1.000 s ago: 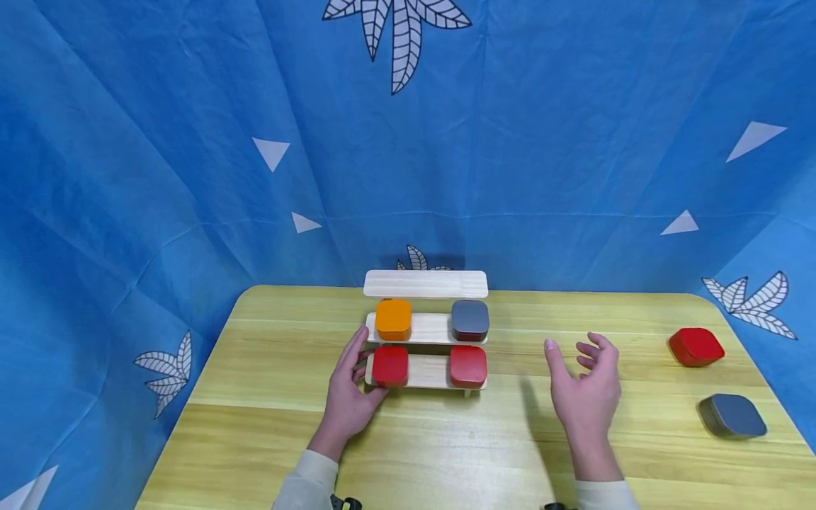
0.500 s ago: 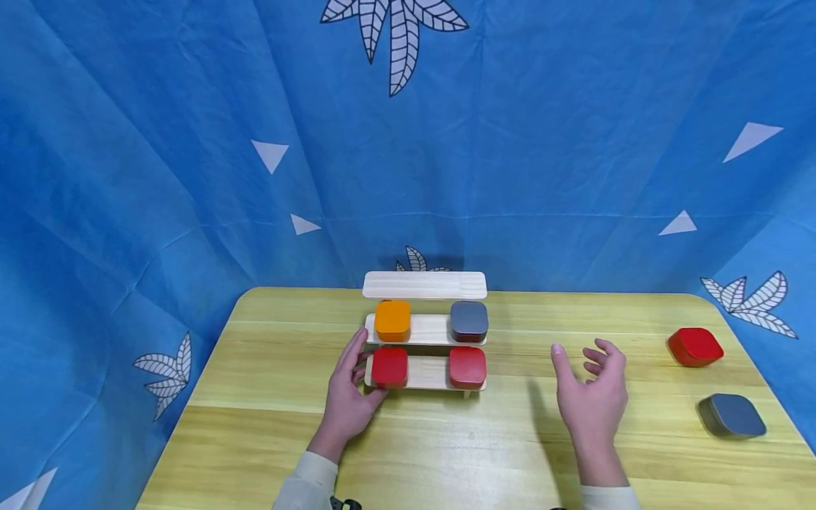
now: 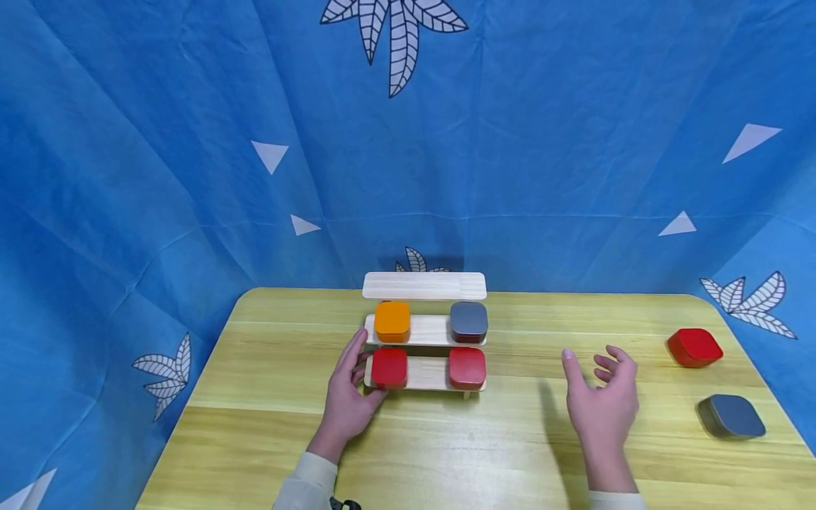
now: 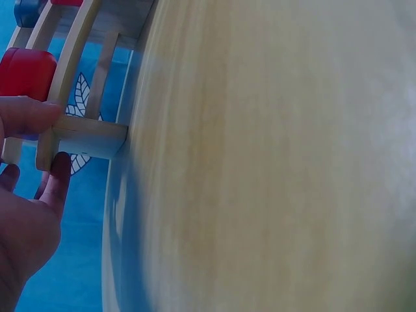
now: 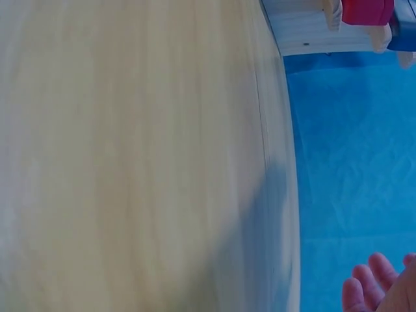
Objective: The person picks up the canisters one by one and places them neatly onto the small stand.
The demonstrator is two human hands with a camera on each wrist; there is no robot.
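Observation:
A stepped wooden rack [image 3: 428, 372] with three shelves stands at the far middle of the table. My left hand [image 3: 349, 400] grips the left end of its lowest shelf. In the left wrist view the thumb lies above the wooden slat [image 4: 77, 58] and a finger below it. On the lowest shelf sit a red rounded-square box [image 3: 389, 367] at the left and a similar red box [image 3: 467, 367] at the right. An orange box [image 3: 392, 321] and a grey box [image 3: 468, 321] occupy the middle shelf. My right hand [image 3: 602, 407] hovers right of the rack, fingers loosely bent, holding nothing.
Toward the right edge of the wooden table [image 3: 255, 453] lie another red box [image 3: 695, 347] and, nearer, another grey box [image 3: 731, 416]. A blue patterned cloth [image 3: 542, 142] hangs behind the table and along its sides. The rack's top shelf [image 3: 423, 285] is bare.
My right hand has drifted to the right and slightly nearer, away from the rack. The left hand keeps its place on the rack, and the boxes have stayed put.

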